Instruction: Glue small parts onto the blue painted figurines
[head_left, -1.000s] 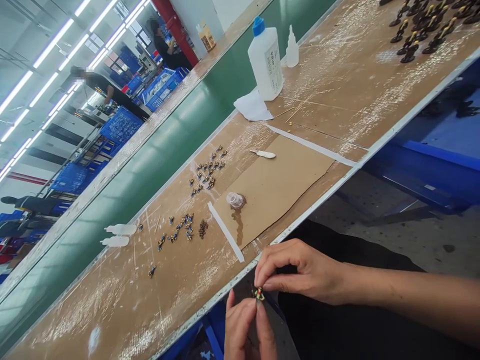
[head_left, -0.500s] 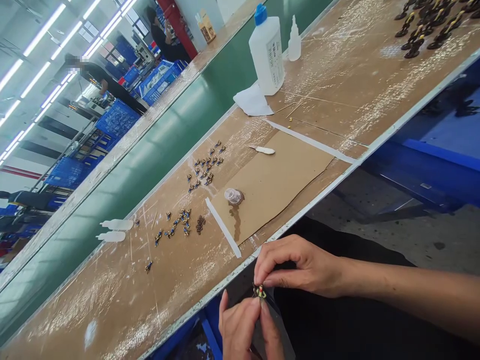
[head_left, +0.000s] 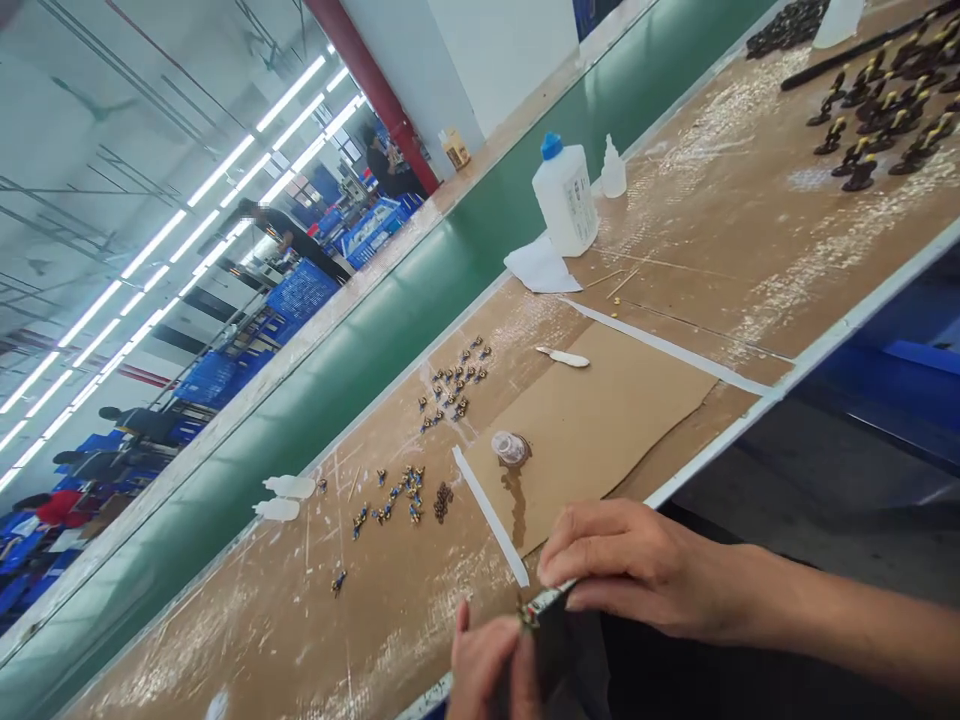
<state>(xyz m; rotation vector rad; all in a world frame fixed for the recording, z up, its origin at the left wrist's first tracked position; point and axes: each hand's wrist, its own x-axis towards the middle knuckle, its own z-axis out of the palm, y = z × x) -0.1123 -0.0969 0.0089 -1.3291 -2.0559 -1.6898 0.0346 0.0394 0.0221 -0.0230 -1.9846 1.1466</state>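
Observation:
Low in the view, my left hand (head_left: 495, 665) pinches a small painted figurine (head_left: 528, 614) between thumb and fingertips. The figurine is blurred, with touches of red and green. Just right of it is my right hand (head_left: 637, 565), its fingers bent and its thumb apart from them, with nothing visible between. Both hands are at the table's front edge. Beyond them a brown cardboard sheet (head_left: 607, 410), edged with white tape, bears a small glass jar (head_left: 511, 450) by a wet streak and a white-handled knife (head_left: 564, 357).
Several small blue-and-yellow figures (head_left: 411, 485) lie left of the cardboard, beside a heap of tiny brown pieces (head_left: 443, 502). Two white squeeze bottles (head_left: 289, 487) lie farther left. A blue-capped bottle (head_left: 566, 200) stands behind. Dark figures (head_left: 892, 120) fill the far right. People work in the background.
My right hand has come off the figurine and shifted a little to the right. My left hand still holds the figurine. The whole view has tipped upward, so the table sits lower.

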